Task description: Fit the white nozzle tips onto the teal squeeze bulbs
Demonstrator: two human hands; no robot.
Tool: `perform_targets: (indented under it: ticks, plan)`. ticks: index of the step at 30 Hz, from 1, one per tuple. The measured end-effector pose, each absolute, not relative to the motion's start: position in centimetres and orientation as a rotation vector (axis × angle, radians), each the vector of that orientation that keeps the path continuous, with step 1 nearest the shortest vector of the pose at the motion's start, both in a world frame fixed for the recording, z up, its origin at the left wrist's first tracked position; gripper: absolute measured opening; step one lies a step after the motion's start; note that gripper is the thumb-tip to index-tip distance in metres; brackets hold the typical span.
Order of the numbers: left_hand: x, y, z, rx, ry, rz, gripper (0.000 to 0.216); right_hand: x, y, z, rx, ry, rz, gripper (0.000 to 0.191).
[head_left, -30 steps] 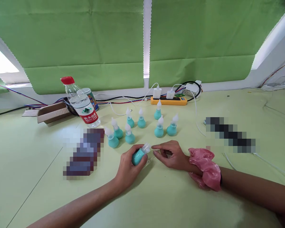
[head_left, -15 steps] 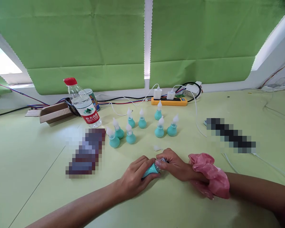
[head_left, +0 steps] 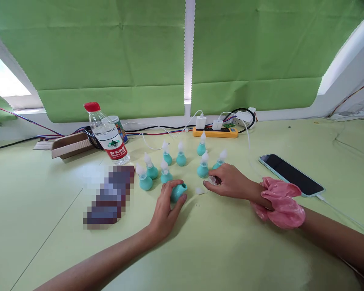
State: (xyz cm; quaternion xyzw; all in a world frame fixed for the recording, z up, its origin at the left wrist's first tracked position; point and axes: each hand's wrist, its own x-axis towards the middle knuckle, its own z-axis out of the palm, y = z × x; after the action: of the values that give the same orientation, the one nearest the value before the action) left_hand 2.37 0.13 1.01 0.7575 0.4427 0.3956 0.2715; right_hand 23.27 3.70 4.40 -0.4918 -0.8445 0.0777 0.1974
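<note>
My left hand is closed round a teal rubber bulb, tilted so that its open mouth points up and right. Between the thumb and fingers of my right hand is a small clear plastic cup-like piece, apart from the bulb. A loose whitish tip lies on the table between my hands. Beyond them stand several assembled nasal aspirators, teal bulbs with clear necks and white tips, such as one at the left and one near my right hand. My right hand partly hides another aspirator.
At the back left stand a water bottle, a can and an open cardboard box. An orange power strip with chargers lies by the wall. A phone on a cable is at the right; a blurred flat object lies left.
My hands have moved apart. The clear piece has come off the bulb and gone right and up with my right hand; my left hand has shifted left and up with the bulb.
</note>
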Motion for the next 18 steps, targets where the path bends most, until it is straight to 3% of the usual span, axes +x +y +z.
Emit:
perform_targets:
  ticks: [3, 8, 18]
  plan:
    - [2.4, 0.0, 0.8, 1.965, 1.197, 1.083, 0.019, 23.4, 4.0, 3.9, -1.466, -2.479, 0.063, 0.032]
    - [2.2, -0.3, 0.4, 1.962, 1.143, 1.324, 0.020, 22.9, 3.6, 3.6, -1.351, -2.404, 0.093, 0.025]
    - [2.5, 0.3, 0.9, 2.197, 1.160, 0.917, 0.021, 22.0, 3.2, 1.8, -1.137, -2.377, 0.391, 0.023]
